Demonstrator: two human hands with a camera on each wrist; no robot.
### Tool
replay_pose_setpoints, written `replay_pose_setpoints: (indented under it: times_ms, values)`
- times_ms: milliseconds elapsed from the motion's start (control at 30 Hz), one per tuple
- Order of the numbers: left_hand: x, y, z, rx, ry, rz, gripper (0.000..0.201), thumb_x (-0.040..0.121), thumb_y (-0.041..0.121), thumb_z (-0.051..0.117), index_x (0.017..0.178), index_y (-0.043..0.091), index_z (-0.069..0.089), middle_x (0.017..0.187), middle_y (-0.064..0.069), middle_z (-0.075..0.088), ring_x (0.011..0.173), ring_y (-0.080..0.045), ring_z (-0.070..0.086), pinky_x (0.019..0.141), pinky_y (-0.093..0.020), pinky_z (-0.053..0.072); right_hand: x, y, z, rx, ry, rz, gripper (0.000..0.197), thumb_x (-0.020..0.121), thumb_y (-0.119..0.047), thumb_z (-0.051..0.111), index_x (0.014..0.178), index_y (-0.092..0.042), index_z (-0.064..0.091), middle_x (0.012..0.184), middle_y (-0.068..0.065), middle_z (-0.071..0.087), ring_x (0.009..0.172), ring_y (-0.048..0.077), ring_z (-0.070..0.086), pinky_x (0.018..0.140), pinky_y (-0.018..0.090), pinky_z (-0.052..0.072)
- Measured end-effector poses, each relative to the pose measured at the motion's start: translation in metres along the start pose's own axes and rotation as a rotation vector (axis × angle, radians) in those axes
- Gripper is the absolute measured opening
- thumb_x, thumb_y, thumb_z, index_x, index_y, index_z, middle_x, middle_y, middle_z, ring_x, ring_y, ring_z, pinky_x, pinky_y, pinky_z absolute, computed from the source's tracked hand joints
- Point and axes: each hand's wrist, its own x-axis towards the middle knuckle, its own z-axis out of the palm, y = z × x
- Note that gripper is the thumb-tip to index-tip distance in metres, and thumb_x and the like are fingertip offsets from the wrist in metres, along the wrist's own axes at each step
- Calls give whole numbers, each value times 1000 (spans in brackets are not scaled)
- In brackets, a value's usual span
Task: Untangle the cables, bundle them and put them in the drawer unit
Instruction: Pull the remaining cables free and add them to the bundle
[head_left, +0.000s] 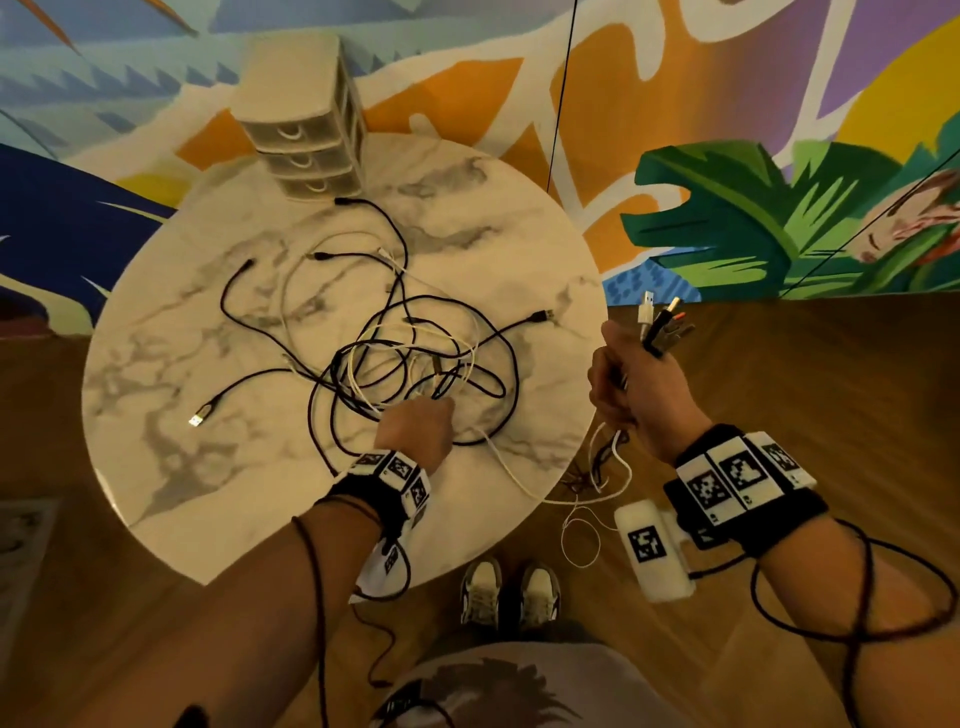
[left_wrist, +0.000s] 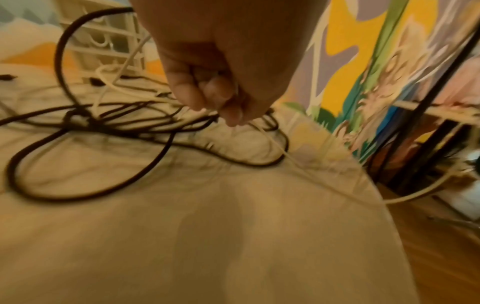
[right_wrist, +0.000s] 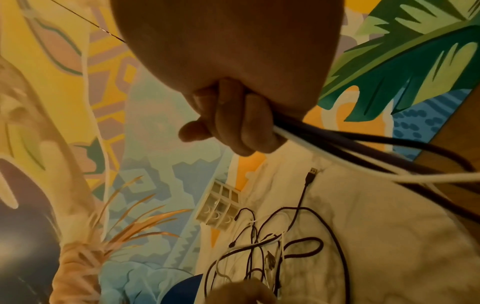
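A tangle of black and white cables (head_left: 410, 358) lies in the middle of the round marble table (head_left: 171, 467). My left hand (head_left: 418, 428) reaches into the tangle's near edge and pinches a thin white cable (left_wrist: 275, 142) between its fingertips (left_wrist: 233, 115). That white cable runs off the table's right edge. My right hand (head_left: 631, 379) is raised beside the table's right rim, gripping a bunch of cables (right_wrist: 337, 144) whose plug ends (head_left: 662, 322) stick up above the fist. Their loose lengths hang toward the floor. The beige drawer unit (head_left: 306, 119) stands at the table's far edge, its three drawers closed.
Loose plug ends (head_left: 200, 415) lie spread over the table's left and right parts. A painted mural wall rises behind the table. Wooden floor and my shoes (head_left: 511, 592) are below the near rim. A thin black line (head_left: 561, 93) runs up from the far right edge.
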Motion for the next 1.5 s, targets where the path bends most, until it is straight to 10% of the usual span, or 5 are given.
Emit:
replay_pose_setpoints:
  times_ms: [200, 567, 867, 1333, 1500]
  values:
    - [-43, 44, -51, -182, 698, 315, 10, 84, 24, 60, 86, 14, 62, 90, -3, 56, 72, -14, 54, 55, -22, 33, -4, 8, 30, -256, -106, -5, 41, 101, -35, 38, 76, -20, 67, 43, -5, 34, 37, 6, 27, 44, 23, 20]
    - [-40, -40, 8, -515, 293, -29, 22, 95, 29, 47, 92, 14, 62, 95, -4, 58, 90, -27, 58, 72, -31, 41, 8, -13, 6, -29, 249, -72, 39, 95, -26, 54, 57, -23, 43, 41, -11, 37, 37, 3, 32, 41, 22, 26]
    - [-37, -36, -127, -387, 708, 96, 36, 95, 36, 36, 90, 11, 60, 89, -8, 65, 84, -29, 59, 64, -35, 40, -3, -27, 15, -61, 371, -369, 30, 101, -22, 41, 114, -15, 68, 62, 20, 47, 46, 21, 44, 43, 28, 34]
    - [-23, -47, -58, -729, 196, 89, 18, 95, 20, 54, 83, 19, 67, 78, -1, 67, 60, -4, 53, 63, -29, 42, -11, -56, 51, -298, 118, -354, 46, 95, -21, 53, 52, -22, 37, 37, -11, 31, 42, 5, 23, 41, 16, 20]
    - [-9, -75, -77, -795, 677, 17, 18, 94, 17, 48, 93, 15, 66, 93, -3, 66, 74, -16, 61, 69, -25, 50, -5, -46, 37, -152, 207, -336, 37, 84, -41, 56, 54, -25, 43, 45, -11, 35, 45, 8, 30, 48, 28, 25]
